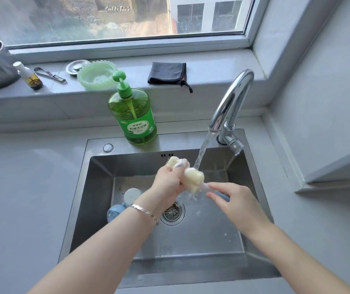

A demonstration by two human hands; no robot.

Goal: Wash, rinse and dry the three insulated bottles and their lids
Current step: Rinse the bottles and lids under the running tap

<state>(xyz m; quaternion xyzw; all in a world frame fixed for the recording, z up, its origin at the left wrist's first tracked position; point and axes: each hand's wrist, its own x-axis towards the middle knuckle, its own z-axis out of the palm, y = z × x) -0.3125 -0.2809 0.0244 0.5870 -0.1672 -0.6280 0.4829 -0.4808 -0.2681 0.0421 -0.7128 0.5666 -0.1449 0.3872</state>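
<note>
Left hand (pixel 167 181) squeezing the sponge brush (pixel 192 180) beside the tap (pixel 231 102)'s running stream, right hand (pixel 239 204) pinching its blue handle. Blue bottle pieces (pixel 131 195) lie in the sink (pixel 201 249), left side. The green detergent bottle (pixel 133 115) reads 柠檬洗洁精.

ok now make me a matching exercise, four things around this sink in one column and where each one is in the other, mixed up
Things:
1. sponge brush
2. green soap bottle
3. dark cloth
4. blue bottle parts

Places:
a. on the window sill
b. on the sink floor, left of the drain
c. on the sink's back rim
d. gripped by the left hand, with the right hand on its handle

Pairs: 1-d, 2-c, 3-a, 4-b
</note>
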